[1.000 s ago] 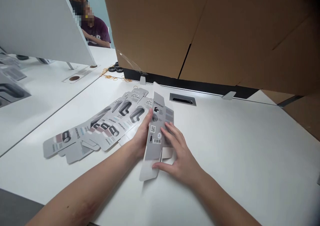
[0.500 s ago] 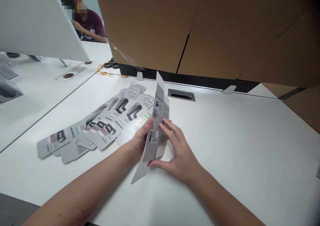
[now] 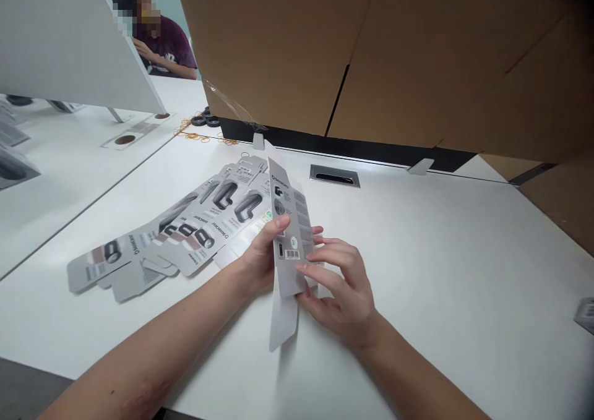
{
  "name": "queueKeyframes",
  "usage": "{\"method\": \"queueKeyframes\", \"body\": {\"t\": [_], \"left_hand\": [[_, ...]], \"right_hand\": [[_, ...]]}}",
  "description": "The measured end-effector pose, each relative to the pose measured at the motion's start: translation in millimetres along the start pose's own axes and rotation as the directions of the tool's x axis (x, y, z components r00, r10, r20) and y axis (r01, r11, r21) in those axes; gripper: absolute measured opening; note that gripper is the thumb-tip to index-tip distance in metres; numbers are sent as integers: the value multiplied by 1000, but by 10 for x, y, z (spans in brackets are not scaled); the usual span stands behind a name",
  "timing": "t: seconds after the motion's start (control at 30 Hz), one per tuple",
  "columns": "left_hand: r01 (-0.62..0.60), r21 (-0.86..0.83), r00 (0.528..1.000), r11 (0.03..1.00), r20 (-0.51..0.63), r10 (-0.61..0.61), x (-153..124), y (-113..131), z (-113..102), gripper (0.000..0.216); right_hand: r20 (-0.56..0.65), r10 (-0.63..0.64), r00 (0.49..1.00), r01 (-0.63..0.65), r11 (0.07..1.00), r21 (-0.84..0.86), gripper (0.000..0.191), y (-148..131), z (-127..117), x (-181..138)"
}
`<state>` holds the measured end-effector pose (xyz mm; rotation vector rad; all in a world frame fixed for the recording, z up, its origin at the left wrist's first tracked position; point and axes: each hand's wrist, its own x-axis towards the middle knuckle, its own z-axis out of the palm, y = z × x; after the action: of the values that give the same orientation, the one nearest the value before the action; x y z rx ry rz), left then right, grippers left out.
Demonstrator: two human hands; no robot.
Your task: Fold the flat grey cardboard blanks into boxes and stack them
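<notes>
My left hand (image 3: 260, 256) is closed around a grey printed folding carton (image 3: 291, 278), its thumb on the near face beside the barcode. The carton stands on edge above the table, partly opened out, with long end flaps at top and bottom. Against its right side and lower edge lies my right hand (image 3: 348, 284), fingers curled and the thumb by the bottom flap. Part of the carton's far side is hidden. Just left of my left hand, several flattened cartons (image 3: 185, 228) with pictures of a dark device lie fanned in a pile.
Behind the white table (image 3: 417, 271) rises a large brown cardboard panel (image 3: 278, 49). A cable slot (image 3: 335, 175) is set into the tabletop. Rubber bands (image 3: 197, 137) and black rings (image 3: 204, 120) lie at the back left. Beyond a grey divider (image 3: 69, 42) sits another person (image 3: 171, 52).
The carton has turned and shifted slightly left, showing more of its printed face and side. My right hand has moved down and right along it, with its fingers more curled.
</notes>
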<state>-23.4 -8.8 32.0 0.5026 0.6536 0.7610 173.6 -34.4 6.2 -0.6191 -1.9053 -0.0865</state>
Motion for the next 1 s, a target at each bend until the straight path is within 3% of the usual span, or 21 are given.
{"method": "queueKeyframes", "body": {"t": [0.13, 0.3, 0.5, 0.67, 0.8, 1.0], "left_hand": [[-18, 53, 999, 998, 42, 16, 22, 5, -27, 104], [-112, 88, 993, 990, -25, 115, 80, 14, -67, 109], [-112, 105, 994, 988, 1, 113, 88, -30, -98, 115], [-217, 110, 975, 970, -17, 220, 86, -6, -72, 108], [-320, 134, 934, 938, -121, 336, 131, 46, -14, 96], [-392, 156, 864, 907, -275, 421, 188, 58, 48, 69]], "right_hand": [[-4, 28, 1000, -28, 999, 34, 67, 2, 8, -7], [-12, 49, 999, -49, 999, 11, 67, 22, -15, 6], [-27, 113, 993, -112, 993, 37, 72, 56, 0, -40], [80, 252, 964, -259, 961, 94, 72, 88, -16, -87], [83, 476, 875, -483, 857, 178, 55, 169, -28, -174], [80, 772, 630, -733, 557, 391, 31, 272, -47, -206]]}}
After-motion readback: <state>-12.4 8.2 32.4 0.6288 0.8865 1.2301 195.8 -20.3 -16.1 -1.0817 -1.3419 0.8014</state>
